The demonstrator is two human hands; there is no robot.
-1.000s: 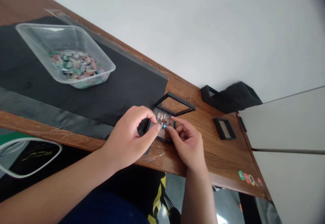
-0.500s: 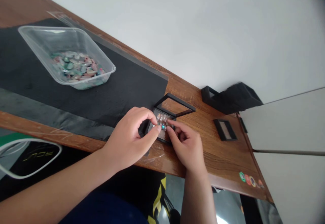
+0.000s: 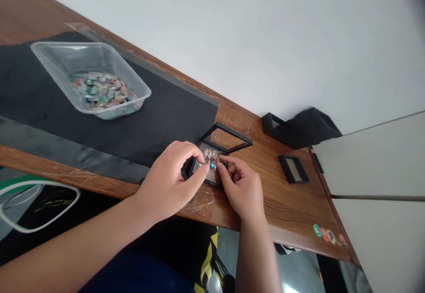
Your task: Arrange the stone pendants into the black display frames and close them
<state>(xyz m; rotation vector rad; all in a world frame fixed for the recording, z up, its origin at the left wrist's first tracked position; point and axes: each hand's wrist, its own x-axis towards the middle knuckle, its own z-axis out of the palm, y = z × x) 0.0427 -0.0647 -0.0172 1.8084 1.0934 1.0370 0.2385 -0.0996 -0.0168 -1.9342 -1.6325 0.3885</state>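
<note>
A small black case lies near the table's front edge with its clear-windowed lid raised. In it are several small pale, shiny pieces and a bright blue gem-like piece. My left hand reaches in from the left, thumb and index finger curled together beside the blue piece. From the right, my right hand brings its thumb and index tip close to the same spot, other fingers folded. Whatever lies between the fingertips of either hand is too small to make out.
A clear plastic tub of mixed coloured stones stands on a black mat at left. On the wooden table at right are a small black framed box and a larger black holder against the wall.
The view has shifted slightly. Both hands stay at the case; the right fingertips have moved very little.
</note>
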